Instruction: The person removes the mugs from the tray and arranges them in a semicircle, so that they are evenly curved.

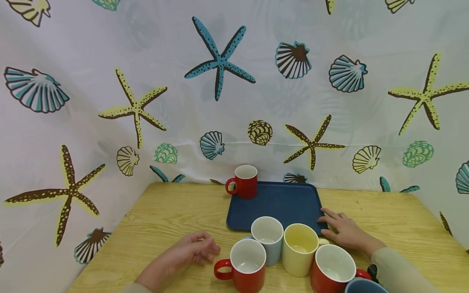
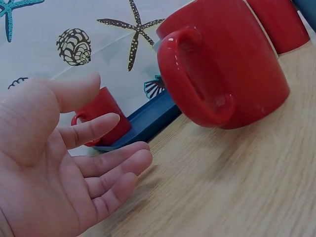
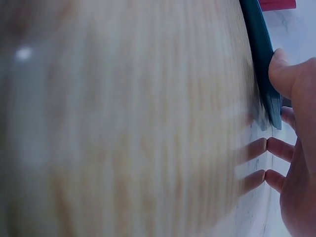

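Note:
My left hand [image 1: 194, 249] hovers over the table to the left of a red mug [image 1: 249, 268], fingers loosely bent and holding nothing. In the left wrist view, that mug's handle [image 2: 185, 81] faces the hand across a gap. My right hand [image 1: 343, 231] is at the right edge of a dark blue tray [image 1: 282, 207]. In the right wrist view its thumb [image 3: 281, 74] is against the tray's rim, while other fingertips rest on the table. At the tray's back left corner stands another red mug [image 1: 246, 183], upright, its handle to the left.
Close in front of the tray stand a light blue mug [image 1: 272, 248], a yellow mug [image 1: 298, 260] and a red mug [image 1: 331, 272], with a blue mug [image 1: 366, 287] cut off at the bottom edge. A patterned curtain [image 1: 234, 122] hangs behind the wooden table [image 1: 172, 211].

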`<state>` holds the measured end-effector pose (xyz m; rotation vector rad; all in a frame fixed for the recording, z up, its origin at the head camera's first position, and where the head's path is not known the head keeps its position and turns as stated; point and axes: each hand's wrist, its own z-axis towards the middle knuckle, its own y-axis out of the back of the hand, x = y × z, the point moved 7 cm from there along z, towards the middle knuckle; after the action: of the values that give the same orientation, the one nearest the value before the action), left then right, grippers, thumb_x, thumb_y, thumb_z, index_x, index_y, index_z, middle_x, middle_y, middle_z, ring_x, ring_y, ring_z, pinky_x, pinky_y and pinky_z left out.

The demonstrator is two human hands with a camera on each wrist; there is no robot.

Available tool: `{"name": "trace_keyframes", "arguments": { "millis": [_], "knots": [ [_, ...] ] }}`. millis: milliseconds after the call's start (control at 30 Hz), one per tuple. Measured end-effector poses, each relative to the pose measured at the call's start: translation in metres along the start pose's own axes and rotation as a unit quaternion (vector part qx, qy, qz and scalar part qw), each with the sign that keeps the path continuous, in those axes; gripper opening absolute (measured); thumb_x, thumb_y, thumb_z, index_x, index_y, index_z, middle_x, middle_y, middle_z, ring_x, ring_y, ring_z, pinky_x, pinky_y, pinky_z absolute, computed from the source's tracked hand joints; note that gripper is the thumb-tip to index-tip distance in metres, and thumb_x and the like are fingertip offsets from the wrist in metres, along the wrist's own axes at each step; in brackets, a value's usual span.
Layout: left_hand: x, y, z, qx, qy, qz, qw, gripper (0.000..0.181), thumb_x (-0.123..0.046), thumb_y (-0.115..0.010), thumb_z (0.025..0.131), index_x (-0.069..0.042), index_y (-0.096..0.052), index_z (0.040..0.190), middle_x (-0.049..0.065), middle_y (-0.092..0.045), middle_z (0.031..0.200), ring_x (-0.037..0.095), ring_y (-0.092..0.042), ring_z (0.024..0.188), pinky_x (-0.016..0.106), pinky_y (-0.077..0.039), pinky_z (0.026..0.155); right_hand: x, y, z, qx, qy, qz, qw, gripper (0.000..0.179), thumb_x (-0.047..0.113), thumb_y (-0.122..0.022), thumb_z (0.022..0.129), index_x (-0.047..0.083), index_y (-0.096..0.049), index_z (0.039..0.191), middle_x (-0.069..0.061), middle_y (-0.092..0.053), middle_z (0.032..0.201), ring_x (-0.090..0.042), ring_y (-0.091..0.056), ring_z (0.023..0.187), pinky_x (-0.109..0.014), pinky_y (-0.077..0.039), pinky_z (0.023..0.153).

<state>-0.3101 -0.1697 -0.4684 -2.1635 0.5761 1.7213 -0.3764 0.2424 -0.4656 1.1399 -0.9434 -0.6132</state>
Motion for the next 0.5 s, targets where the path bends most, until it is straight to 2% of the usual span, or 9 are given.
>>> {"name": "trace_keyframes", "arguments": {
  "millis": [200, 500],
  "knots": [
    [-0.006, 0.007, 0.011, -0.027, 0.005, 0.013, 0.9995, 0.046, -0.038, -0.055, 0.093, 0.003, -0.050, 0.113, 0.016, -0.064, 0.109, 0.022, -0.062, 0.085, 0.031, -0.049, 0.073, -0.002, -0.001, 0.000, 0.001, -0.003, -0.001, 1.0000, 0.036, 0.040, -0.055, 0.092, 0.017, -0.059, 0.119, -0.019, -0.035, 0.143, -0.043, -0.041, 0.115, -0.064, -0.032, 0.090],
    [-0.016, 0.017, 0.029, -0.063, -0.012, 0.025, 0.9977, 0.045, -0.037, -0.055, 0.093, 0.003, -0.053, 0.114, 0.014, -0.063, 0.110, 0.026, -0.062, 0.094, 0.034, -0.049, 0.076, -0.004, -0.002, 0.001, 0.007, -0.013, 0.001, 0.9999, 0.036, 0.040, -0.055, 0.092, 0.017, -0.059, 0.119, -0.019, -0.033, 0.144, -0.042, -0.041, 0.115, -0.063, -0.033, 0.090]
  ]
}}
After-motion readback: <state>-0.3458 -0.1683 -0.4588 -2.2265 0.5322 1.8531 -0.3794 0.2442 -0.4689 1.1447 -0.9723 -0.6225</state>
